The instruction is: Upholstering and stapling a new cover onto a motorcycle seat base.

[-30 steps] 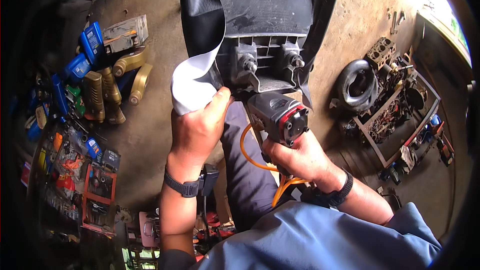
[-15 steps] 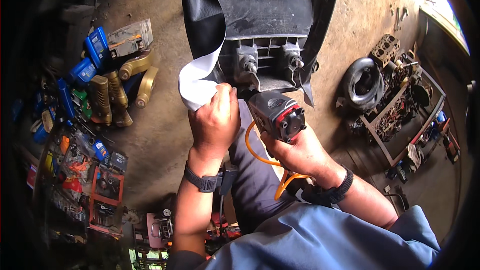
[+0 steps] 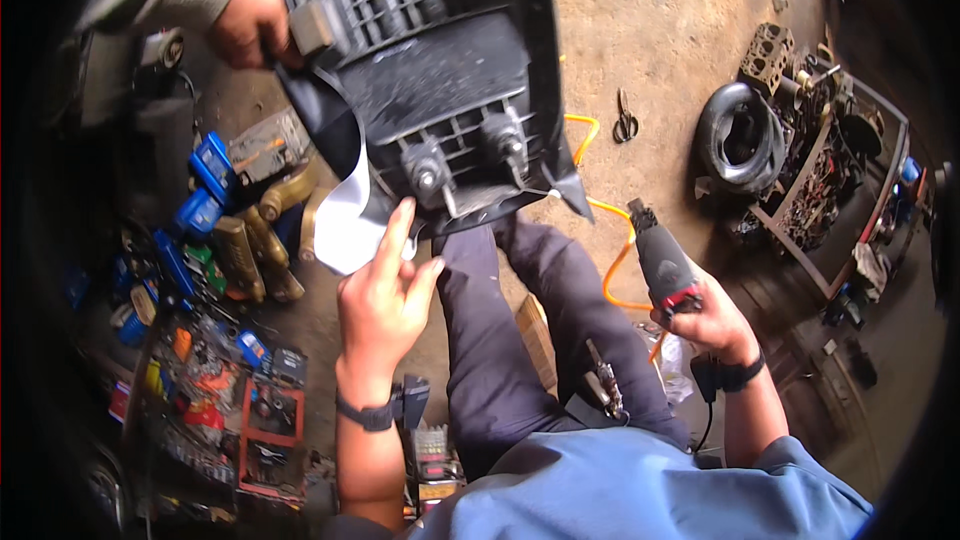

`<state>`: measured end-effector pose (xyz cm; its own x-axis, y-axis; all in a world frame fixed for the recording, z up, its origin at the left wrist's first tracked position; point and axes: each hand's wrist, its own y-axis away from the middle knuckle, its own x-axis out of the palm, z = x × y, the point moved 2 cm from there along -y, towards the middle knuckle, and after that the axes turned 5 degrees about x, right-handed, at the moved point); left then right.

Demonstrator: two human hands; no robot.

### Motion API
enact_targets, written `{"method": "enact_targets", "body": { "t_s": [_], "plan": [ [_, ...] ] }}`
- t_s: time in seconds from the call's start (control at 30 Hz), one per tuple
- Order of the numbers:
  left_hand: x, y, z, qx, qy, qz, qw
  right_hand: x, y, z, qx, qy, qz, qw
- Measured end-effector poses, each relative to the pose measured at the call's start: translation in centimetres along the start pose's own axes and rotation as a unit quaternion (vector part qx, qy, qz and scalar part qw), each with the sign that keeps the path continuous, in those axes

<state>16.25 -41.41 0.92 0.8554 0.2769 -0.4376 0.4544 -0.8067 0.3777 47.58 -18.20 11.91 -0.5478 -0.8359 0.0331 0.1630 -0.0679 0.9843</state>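
A black plastic seat base (image 3: pixel 430 70), ribbed and with two bolted mounts, hangs tilted in front of me, underside up. A loose black cover (image 3: pixel 312 110) with a white backing (image 3: pixel 345 235) curls off its left edge. My left hand (image 3: pixel 385 310) is just below that flap, its fingers apart and the index finger pointing toward the near mount; it grips nothing. To the right, away from the seat, my right hand (image 3: pixel 715 325) holds a black and red air staple gun (image 3: pixel 660 255) with an orange hose (image 3: pixel 612 275). Another person's hand (image 3: pixel 255 20) grips the seat's far left edge.
Scissors (image 3: pixel 625 120) lie on the floor beyond the staple gun. At right are a black inner tube (image 3: pixel 740 140) and a metal frame (image 3: pixel 800 250) full of parts. Blue bottles (image 3: pixel 212 165), gold-coloured parts (image 3: pixel 240 255) and a red tool tray (image 3: pixel 270 430) crowd the left.
My left hand has let go of the cover flap and opened. My right hand has drawn the staple gun away to the right. The seat has shifted left and tilted; the other person's hand shows more.
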Motion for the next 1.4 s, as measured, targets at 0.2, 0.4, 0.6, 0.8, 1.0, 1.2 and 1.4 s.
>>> {"method": "enact_targets", "body": {
  "t_s": [0.2,0.4,0.6,0.8,1.0,1.2,1.4],
  "plan": [
    [-5.1,1.7,-2.8,0.116,-0.204,-0.106,0.966,-6.4,-21.1,-15.8,-0.2,0.241,-0.209,0.926],
    [-4.6,-3.9,-7.8,0.252,-0.335,-0.013,0.908,-11.5,-45.9,-24.7,-0.026,0.276,-0.322,0.905],
    [2.4,-9.6,-13.3,0.4,-0.436,0.136,0.794,-14.2,-58.4,-28.1,0.055,0.188,-0.41,0.891],
    [6.7,-14.1,-14.1,0.488,-0.495,0.216,0.685,-16.0,-61.3,-32.0,0.036,0.125,-0.442,0.887],
    [1.3,-17.9,-11.8,0.359,-0.419,0.129,0.824,-8.0,-50.6,-27.5,-0.216,-0.21,-0.38,0.874],
    [-4.2,-20.2,-7.4,0.242,-0.273,0.105,0.925,4.3,-23.6,-5.3,-0.396,-0.479,0.105,0.776],
    [-0.2,-25.1,-9.8,-0.077,-0.035,0.145,0.986,6.1,-23.9,2.2,-0.319,-0.485,0.263,0.771]
  ]
}}
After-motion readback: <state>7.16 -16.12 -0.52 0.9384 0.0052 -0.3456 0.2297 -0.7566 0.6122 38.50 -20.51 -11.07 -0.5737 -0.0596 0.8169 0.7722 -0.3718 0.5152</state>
